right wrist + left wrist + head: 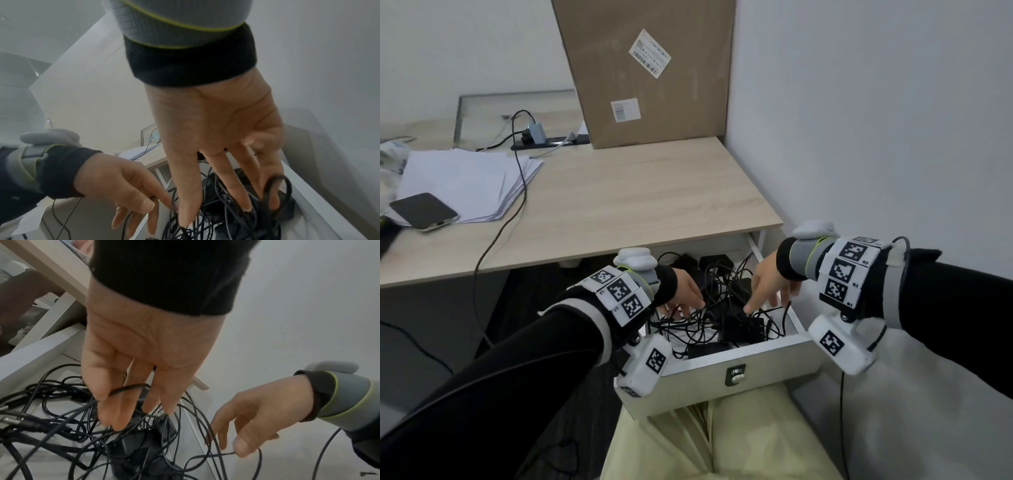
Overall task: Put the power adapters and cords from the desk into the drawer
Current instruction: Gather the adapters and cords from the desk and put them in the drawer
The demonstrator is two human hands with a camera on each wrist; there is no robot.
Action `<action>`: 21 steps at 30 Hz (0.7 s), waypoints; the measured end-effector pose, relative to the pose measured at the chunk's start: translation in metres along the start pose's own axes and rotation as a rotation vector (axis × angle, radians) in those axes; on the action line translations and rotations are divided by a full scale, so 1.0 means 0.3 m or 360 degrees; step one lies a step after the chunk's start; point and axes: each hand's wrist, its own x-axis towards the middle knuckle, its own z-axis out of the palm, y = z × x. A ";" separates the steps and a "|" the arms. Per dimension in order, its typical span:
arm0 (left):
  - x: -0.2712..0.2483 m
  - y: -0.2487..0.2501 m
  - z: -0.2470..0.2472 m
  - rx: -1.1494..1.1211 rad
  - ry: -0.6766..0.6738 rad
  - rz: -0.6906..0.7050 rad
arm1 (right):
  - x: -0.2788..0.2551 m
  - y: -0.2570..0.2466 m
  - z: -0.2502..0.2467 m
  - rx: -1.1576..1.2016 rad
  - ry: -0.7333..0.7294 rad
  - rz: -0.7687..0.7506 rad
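The white drawer [722, 373] under the desk [637, 198] stands pulled out. It holds a tangle of black cords [709, 308] and black power adapters [743, 329]. Both hands reach down into it. My left hand [681, 301] has straight fingers among the cords [61, 418], and one cord loop [125, 388] lies across them. My right hand [767, 291] also points its fingers [236, 191] straight down into the pile, a cord loop [277, 186] hanging round one of them. In the left wrist view the right hand's thumb [244, 447] touches a loose cord end. Neither hand grips an adapter [139, 446].
On the desk lie a paper stack [465, 181] with a phone [424, 210], a power strip [551, 141] with a plugged charger, and a cardboard box [650, 75] leaning at the back. A black cable [517, 205] runs off the desk front. A wall [859, 137] closes the right side.
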 end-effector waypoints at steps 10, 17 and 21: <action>0.000 0.097 0.057 -0.0582 -0.0011 0.0105 | -0.034 0.073 0.055 -0.0478 0.0201 0.0209; 0.070 0.155 0.110 -0.0566 -0.0053 0.0134 | 0.055 0.094 0.097 0.0117 0.0163 -0.0020; 0.119 0.163 0.126 -0.0508 -0.0085 0.0089 | 0.101 0.061 0.109 0.0395 0.0496 -0.0232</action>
